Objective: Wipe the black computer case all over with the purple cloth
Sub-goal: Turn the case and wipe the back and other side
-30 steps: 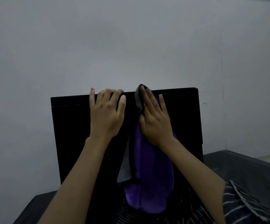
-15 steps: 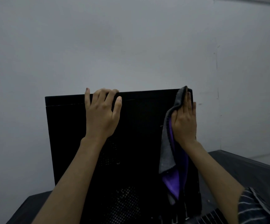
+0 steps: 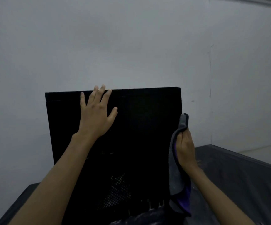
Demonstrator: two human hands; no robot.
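The black computer case [image 3: 139,127] stands upright on the dark tabletop [image 3: 238,184], close to a pale grey wall [image 3: 131,43], with perforated mesh showing low on its near face. The left hand [image 3: 95,117] lies flat on that near face by the top edge, fingers [image 3: 104,96] straight and spread apart, the tips reaching the far top rim. The right hand [image 3: 185,148] is at the case's right edge, its fingers curled around the purple cloth [image 3: 179,184]. The cloth bunches above the hand and hangs down alongside the right edge, grey on one side, purple on the other.
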